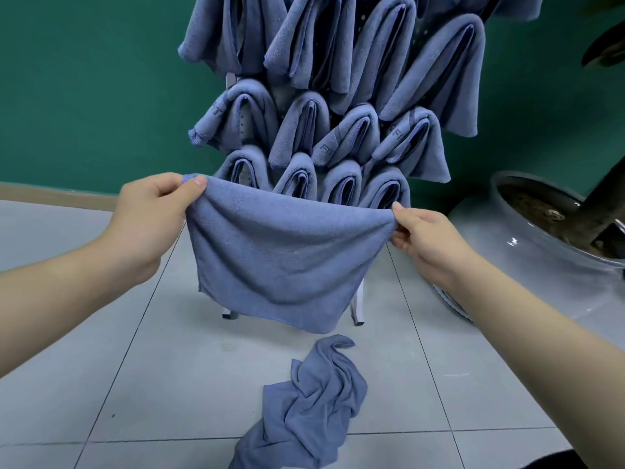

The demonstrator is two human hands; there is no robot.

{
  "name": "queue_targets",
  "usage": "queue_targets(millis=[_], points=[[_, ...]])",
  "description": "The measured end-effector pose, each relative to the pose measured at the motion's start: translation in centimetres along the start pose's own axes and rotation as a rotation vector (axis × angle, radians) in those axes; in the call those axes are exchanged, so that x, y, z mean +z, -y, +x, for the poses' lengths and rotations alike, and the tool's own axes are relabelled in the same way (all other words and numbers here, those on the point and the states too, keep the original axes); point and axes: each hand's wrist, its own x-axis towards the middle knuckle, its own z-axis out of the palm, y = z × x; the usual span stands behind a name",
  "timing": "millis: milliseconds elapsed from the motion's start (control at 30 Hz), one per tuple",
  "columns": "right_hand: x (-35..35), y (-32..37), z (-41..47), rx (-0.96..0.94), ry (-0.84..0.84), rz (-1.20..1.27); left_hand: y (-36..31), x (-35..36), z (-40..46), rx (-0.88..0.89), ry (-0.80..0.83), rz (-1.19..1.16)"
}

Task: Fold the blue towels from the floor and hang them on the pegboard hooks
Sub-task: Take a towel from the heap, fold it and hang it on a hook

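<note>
Pinching the towel (284, 252) by its top corners with your left hand (148, 218) and right hand (422, 235), you find it light, limp and sagging, so keep to the corners.

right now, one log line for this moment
left hand pinches towel corner | right hand pinches other corner | crumpled towel on floor

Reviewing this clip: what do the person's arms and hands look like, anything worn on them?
Both forearms are bare as far as the frame shows, with no sleeves in view. The left hand and right hand wear no gloves, and no rings, watch or wristband show. Fingernails are short and unpainted. No markings are visible.
</note>
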Motion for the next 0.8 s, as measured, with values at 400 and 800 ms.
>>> queue_targets(millis=[400, 800], points=[[0.3, 1.2, -0.3, 0.003, 0.010, 0.311, -1.3, 0.5, -0.9, 0.011, 0.110, -0.136], [0.2, 1.7, -0.3, -0.223, -0.150, 0.072, -1.5, -0.2, 0.0, -0.026, -0.130, -0.158]])
